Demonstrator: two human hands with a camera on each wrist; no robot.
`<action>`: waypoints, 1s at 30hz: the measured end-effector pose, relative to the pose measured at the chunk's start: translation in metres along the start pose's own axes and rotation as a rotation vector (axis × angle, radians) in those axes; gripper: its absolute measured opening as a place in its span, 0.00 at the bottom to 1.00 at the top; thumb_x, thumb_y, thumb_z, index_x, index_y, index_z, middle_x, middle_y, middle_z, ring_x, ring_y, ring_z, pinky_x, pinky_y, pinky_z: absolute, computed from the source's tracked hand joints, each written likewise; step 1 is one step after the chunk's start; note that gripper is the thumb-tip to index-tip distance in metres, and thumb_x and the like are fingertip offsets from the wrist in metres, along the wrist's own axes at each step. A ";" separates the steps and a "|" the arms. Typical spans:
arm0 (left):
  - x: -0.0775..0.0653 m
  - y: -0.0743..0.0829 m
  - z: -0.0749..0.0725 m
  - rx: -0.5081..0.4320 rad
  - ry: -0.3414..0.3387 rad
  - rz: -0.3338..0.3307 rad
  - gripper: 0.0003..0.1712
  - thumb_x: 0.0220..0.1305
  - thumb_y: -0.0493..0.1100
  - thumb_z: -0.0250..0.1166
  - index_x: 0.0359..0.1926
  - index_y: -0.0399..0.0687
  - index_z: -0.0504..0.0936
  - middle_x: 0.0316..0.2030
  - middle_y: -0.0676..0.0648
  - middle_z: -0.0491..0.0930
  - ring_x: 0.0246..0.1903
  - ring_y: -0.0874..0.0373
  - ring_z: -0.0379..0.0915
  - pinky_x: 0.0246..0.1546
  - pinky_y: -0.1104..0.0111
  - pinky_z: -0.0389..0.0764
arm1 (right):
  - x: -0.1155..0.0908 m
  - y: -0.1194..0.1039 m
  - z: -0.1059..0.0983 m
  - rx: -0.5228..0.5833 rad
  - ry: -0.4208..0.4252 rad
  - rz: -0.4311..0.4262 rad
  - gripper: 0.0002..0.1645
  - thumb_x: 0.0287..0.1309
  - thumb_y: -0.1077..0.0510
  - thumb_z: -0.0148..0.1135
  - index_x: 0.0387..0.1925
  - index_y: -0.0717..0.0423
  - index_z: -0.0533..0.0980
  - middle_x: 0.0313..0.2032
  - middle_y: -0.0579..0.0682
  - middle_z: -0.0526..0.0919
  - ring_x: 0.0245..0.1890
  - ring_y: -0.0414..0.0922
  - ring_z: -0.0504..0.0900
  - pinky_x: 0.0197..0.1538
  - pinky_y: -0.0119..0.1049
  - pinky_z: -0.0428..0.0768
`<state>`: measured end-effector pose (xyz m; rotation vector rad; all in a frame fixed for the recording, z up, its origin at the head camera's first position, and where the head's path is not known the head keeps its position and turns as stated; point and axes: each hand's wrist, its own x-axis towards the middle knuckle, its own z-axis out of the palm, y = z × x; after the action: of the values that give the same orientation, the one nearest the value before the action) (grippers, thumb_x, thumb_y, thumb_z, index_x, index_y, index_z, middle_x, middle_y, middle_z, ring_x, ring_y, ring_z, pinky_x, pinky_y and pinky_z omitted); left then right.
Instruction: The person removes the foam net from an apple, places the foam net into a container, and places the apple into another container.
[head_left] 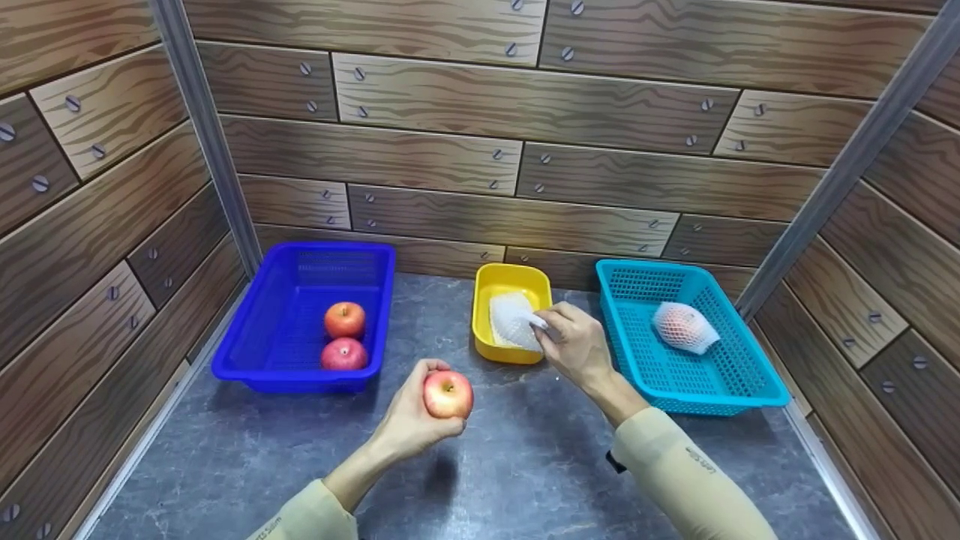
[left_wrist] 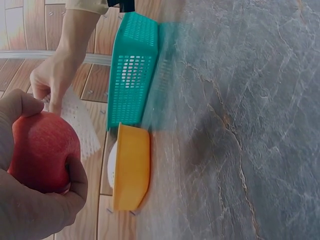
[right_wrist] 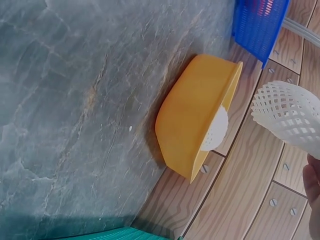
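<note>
My left hand [head_left: 412,420] grips a red and yellow apple [head_left: 448,394] above the grey table, fingers and thumb curled round its sides. Between the fingertips of my right hand [head_left: 576,341] is a white foam fruit net [right_wrist: 292,112], pinched at one end and held over the yellow bin [head_left: 511,354]. Its mesh sleeve hangs open at the other end in the right wrist view. More white foam netting [right_wrist: 217,131] sticks up inside the yellow bin. In the left wrist view, the held apple [left_wrist: 45,150] partly covers the right hand's fingertips.
A blue basket [head_left: 300,379] on the left holds two apples [head_left: 344,337]. On the right, a teal basket [head_left: 626,330] contains one apple wrapped in a foam net [head_left: 684,328]. Wood-patterned walls [head_left: 450,157] enclose the table [head_left: 517,465] at the back and both sides.
</note>
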<state>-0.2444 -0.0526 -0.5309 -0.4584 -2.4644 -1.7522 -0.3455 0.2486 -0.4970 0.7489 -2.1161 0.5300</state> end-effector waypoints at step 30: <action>0.001 -0.009 -0.008 -0.008 0.008 -0.009 0.43 0.44 0.33 0.80 0.64 0.49 0.76 0.54 0.45 0.87 0.50 0.56 0.83 0.53 0.69 0.81 | 0.068 0.058 0.058 -0.361 0.025 -0.329 0.12 0.51 0.64 0.82 0.39 0.58 0.89 0.35 0.55 0.86 0.35 0.54 0.86 0.39 0.47 0.87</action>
<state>-0.2486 -0.0622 -0.5358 -0.4408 -2.4583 -1.7648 -0.4502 0.2341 -0.4824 0.8486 -1.9364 -0.0205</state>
